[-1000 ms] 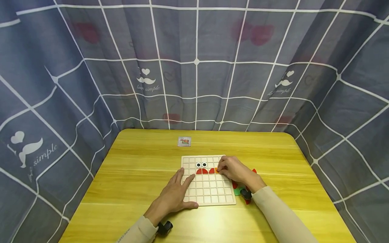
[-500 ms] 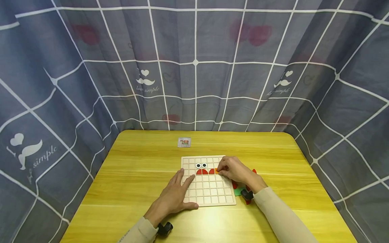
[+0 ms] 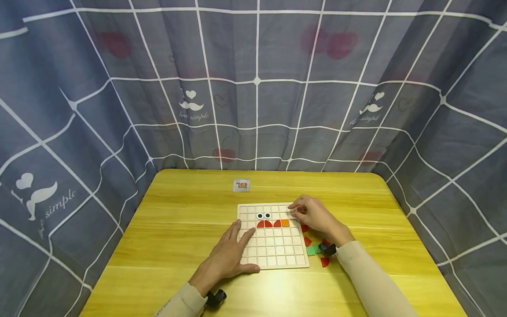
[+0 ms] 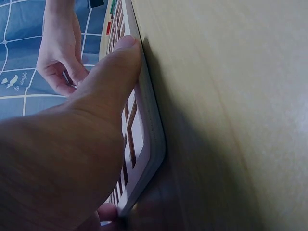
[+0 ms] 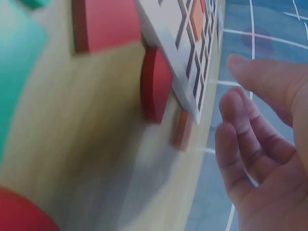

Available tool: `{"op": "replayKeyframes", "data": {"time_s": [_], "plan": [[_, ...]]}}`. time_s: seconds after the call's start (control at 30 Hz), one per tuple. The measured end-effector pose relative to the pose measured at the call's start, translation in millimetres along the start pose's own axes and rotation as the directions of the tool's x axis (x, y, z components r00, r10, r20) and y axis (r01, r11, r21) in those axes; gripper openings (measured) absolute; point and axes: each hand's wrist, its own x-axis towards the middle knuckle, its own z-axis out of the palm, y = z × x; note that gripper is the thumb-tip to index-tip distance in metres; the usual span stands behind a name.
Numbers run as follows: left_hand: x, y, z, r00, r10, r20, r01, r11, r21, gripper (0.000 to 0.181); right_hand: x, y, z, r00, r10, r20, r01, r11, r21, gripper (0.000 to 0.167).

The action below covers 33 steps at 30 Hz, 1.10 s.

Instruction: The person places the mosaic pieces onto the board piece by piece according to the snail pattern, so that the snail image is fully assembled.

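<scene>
The right hand (image 3: 314, 215) was poised by the board's far right corner, its fingers loosely bent, and the right wrist view showed the thumb and fingertips apart. The left hand (image 3: 225, 254) lay with its fingers spread along the left side of the pale wooden grid board (image 3: 273, 267), the thumb reaching the near edge.

Nearest the right hand on the board, a flat orange square tile (image 3: 285, 223) sat in a grid cell. Just left of it, in the same row, were three red rounded tiles (image 3: 268, 224), with two round white eye tiles (image 3: 263, 215) in the row beyond.

Past the board's right edge, loose red rounded pieces (image 3: 325, 262) and green square tiles (image 3: 311, 251) lay on the yellow wood-grain table (image 3: 190, 207). The right wrist view also showed a small orange block (image 5: 183, 130) near the board's corner. Beyond the board's far edge, well apart from both hands, lay a small printed picture card (image 3: 241, 185). Behind the table hung a grey-blue curtain (image 3: 233, 103) with white grid lines.
</scene>
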Motion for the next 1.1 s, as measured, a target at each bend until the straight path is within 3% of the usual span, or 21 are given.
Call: {"op": "replayKeyframes", "data": {"time_s": [0.3,0.77,0.97,1.1], "plan": [[-0.2,-0.7,1.2,1.000,0.001,0.000,-0.001,1.000,0.003,0.115,2.2,20,-6,0.997,0.047,-0.056,-0.048,0.999,-0.009,0.028],[-0.8,1.5,-1.8,1.000,-0.006,0.007,0.006,1.000,-0.011,0.115,3.2,38,-5,0.991,0.132,-0.002,-0.132,0.991,0.007,0.036],[-0.7,1.0,-0.3,1.000,-0.001,0.005,0.001,1.000,-0.004,0.115,-3.3,39,-9,0.989,0.145,0.010,-0.145,0.989,0.041,0.030],[-0.4,0.7,-0.5,1.000,-0.001,0.000,0.001,1.000,0.000,0.115,-11.3,40,-14,0.991,0.124,0.057,-0.129,0.988,0.089,0.025]]}}
